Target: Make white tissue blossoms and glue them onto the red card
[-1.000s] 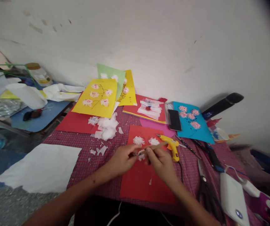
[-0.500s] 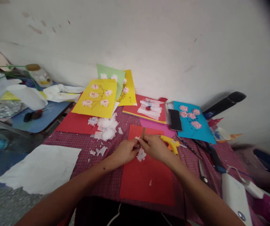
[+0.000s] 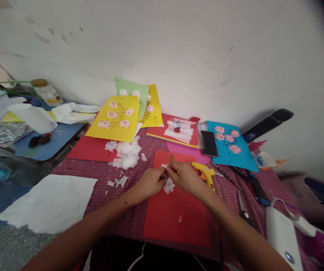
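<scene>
Above a red paper sheet (image 3: 176, 222) my two hands meet at the fingertips. My right hand (image 3: 184, 177) is closed around a flat wooden craft stick (image 3: 171, 159), whose end sticks up past the fingers. The fingers of my left hand (image 3: 150, 183) are pinched together beside it, and what they grip is hidden. White tissue paper (image 3: 164, 165) shows just beyond the fingertips; I cannot tell whether it is held or lying on the sheet. A white tissue paper flower (image 3: 168, 186) lies on the red sheet right below my hands.
A yellow hot glue gun (image 3: 204, 171) lies beside my right hand. Left of the sheet are a tissue paper pile (image 3: 128, 153) and scraps. Flower pictures on yellow paper (image 3: 94, 130) and blue paper (image 3: 224, 154), a phone (image 3: 209, 143), scissors (image 3: 243, 210) and a power strip (image 3: 282, 235) surround it.
Almost nothing differs. Both hands stay together over the red sheet, the craft stick still in the right one; the view has shifted slightly.
</scene>
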`<action>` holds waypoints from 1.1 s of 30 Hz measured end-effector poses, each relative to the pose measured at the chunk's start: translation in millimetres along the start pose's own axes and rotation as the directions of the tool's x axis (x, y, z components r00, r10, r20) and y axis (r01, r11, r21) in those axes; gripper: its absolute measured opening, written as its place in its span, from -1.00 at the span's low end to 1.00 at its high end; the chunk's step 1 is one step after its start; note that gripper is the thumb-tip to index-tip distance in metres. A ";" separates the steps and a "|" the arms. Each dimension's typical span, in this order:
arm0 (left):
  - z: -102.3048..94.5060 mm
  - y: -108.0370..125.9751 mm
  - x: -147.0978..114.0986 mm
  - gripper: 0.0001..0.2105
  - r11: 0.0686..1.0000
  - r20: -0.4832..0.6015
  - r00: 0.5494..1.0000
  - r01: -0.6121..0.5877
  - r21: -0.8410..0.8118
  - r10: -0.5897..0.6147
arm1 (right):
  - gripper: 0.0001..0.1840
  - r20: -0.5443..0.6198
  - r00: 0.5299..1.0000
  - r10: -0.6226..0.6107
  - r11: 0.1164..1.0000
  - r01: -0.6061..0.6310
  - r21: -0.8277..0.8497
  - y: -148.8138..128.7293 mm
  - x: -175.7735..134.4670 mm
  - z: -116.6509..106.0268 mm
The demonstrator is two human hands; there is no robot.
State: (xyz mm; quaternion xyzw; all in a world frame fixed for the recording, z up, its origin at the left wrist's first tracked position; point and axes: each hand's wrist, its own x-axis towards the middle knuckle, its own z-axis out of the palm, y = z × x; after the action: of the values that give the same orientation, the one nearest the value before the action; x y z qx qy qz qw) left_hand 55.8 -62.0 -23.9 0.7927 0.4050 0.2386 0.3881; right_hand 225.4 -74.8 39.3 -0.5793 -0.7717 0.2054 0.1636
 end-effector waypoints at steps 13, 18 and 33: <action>-5.6 7.2 -24.7 -0.70 0.722 -0.065 0.968 0.136 -0.678 -0.244 | -0.79 -0.293 0.943 0.157 0.887 -0.004 0.463 -8.6 -22.8 5.9; 2.2 12.4 -32.7 -0.74 0.756 -0.171 0.959 0.060 -0.652 -0.224 | -0.81 -0.276 0.896 0.349 0.647 -0.017 0.763 -11.4 -29.3 19.2; 2.5 17.9 -42.6 -0.75 0.700 -0.076 0.983 0.064 -0.711 -0.168 | -0.65 -0.321 0.877 0.359 0.665 0.001 0.746 -11.1 -42.8 15.4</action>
State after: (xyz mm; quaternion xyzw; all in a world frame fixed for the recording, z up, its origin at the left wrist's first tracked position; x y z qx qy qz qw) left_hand 42.0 -104.9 -13.7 0.5389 0.3575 0.4033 0.6474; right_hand 220.4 -120.6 31.0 -0.5719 -0.5050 0.3725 0.5284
